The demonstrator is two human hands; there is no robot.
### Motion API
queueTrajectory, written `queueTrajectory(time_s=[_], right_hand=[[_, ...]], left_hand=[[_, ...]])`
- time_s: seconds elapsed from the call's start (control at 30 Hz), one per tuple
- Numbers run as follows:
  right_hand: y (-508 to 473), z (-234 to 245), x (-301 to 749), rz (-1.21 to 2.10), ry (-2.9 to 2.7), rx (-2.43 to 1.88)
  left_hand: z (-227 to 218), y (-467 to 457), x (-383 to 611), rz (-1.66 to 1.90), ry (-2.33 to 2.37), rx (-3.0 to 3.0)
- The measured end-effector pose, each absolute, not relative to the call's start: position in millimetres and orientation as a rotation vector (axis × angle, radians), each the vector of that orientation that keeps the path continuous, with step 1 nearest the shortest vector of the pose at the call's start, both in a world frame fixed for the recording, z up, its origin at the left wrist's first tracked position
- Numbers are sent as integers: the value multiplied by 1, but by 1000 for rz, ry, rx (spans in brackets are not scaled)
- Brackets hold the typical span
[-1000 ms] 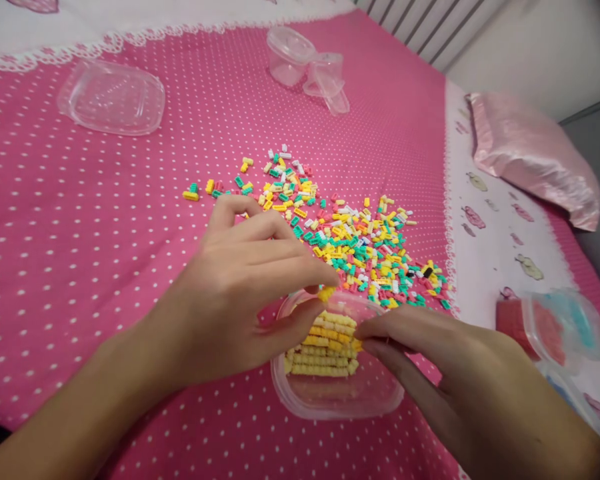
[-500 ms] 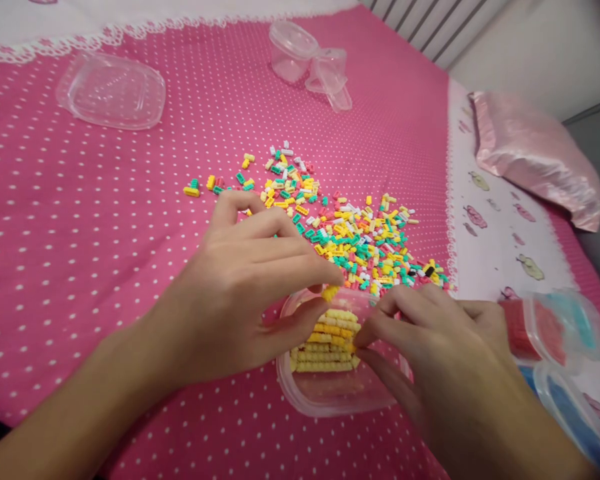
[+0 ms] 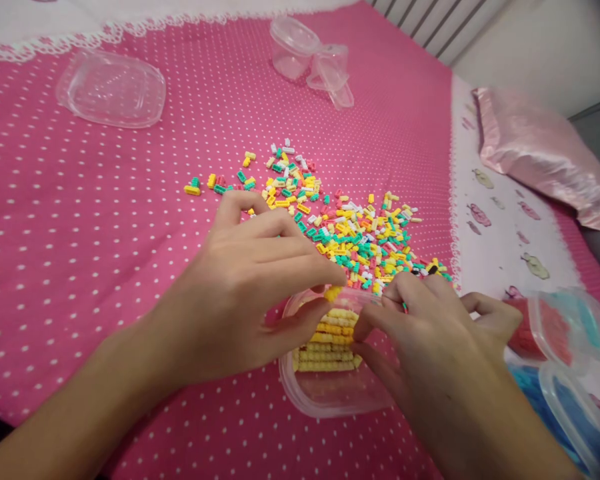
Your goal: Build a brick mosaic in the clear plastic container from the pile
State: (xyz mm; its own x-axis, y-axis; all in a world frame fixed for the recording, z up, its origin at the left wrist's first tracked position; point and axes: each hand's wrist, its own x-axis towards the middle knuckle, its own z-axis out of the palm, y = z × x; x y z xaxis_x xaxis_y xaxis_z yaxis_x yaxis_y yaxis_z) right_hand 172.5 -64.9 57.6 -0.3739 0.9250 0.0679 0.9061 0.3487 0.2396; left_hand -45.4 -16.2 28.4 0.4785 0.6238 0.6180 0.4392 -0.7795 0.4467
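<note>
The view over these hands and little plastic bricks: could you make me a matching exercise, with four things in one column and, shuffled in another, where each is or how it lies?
Things
1. Bare left hand
2. Shiny pink satin pillow
3. Clear rounded-rectangular plastic piece
4. Small mixed-colour plastic bricks

Places or states
A. Upper left of the picture
B. Strewn in a loose spread
C. Pinching a small yellow brick
D. Upper right of the picture

Pairs: 1-C, 2-D, 3-A, 4-B
</note>
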Motion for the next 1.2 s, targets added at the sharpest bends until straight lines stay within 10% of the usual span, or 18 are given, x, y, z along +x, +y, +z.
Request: queueTrajectory(time_s=[0.6,1.2], right_hand=[[-65,62,181,272,2602,1711],[-49,66,151,-1137,2987,2199]], left_hand=[[30,-17,-46,1168,925,2493],[30,-15,-48,1177,903,2459]])
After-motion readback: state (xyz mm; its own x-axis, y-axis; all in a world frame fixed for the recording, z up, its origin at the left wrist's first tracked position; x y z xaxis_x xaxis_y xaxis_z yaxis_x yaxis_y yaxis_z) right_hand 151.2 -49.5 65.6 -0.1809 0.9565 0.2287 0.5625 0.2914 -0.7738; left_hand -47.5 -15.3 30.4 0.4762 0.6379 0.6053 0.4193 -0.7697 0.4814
